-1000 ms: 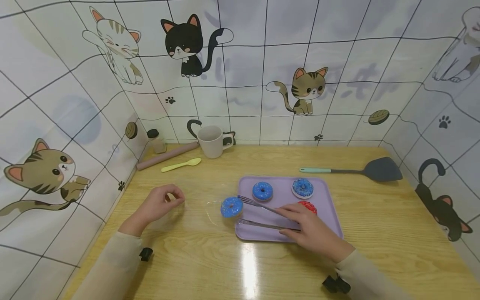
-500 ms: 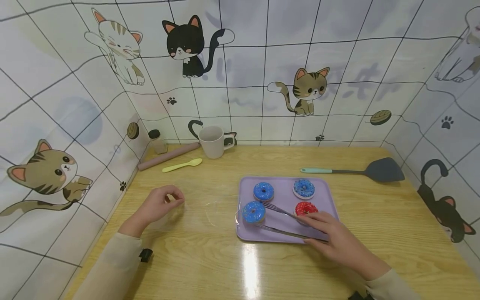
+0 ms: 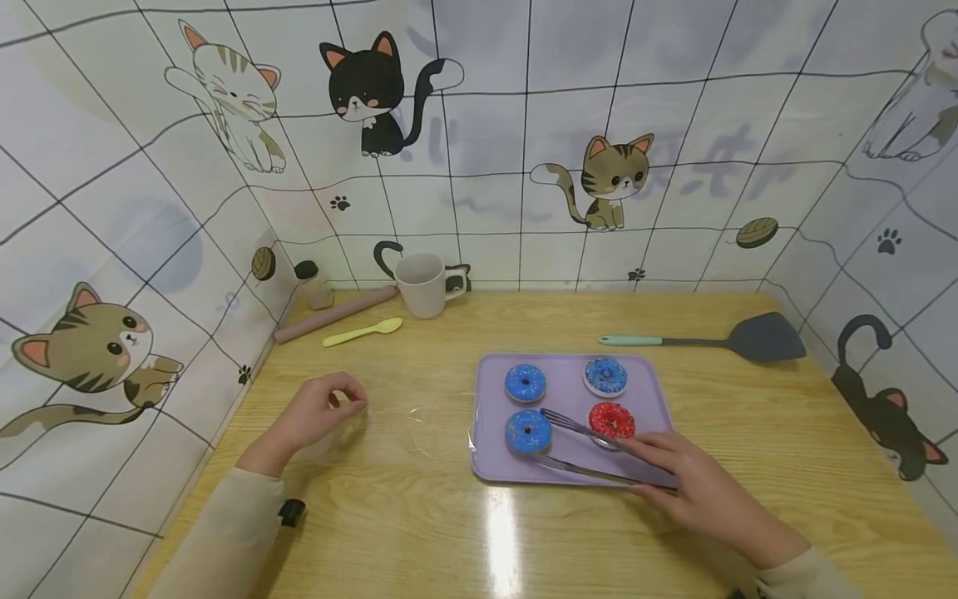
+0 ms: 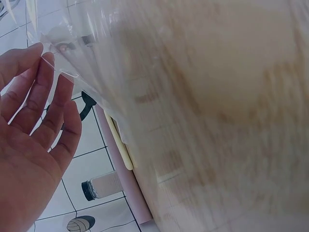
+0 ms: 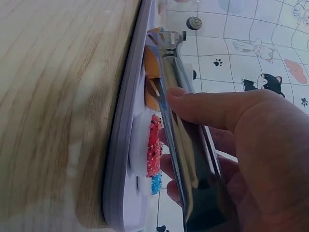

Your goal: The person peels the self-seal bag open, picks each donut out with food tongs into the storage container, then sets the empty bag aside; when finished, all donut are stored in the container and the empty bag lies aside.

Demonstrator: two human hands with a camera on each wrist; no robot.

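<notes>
My right hand (image 3: 699, 491) grips the tongs (image 3: 580, 449), whose tips straddle the blue donut (image 3: 528, 431) at the tray's (image 3: 659, 399) front-left corner; their long axis runs left from my hand. My left hand (image 3: 318, 409) (well apart, leftward) pinches clear film (image 4: 96, 53) over the table (image 3: 419, 532).

head view above table (image 3: 419, 516), wrist views close
</notes>
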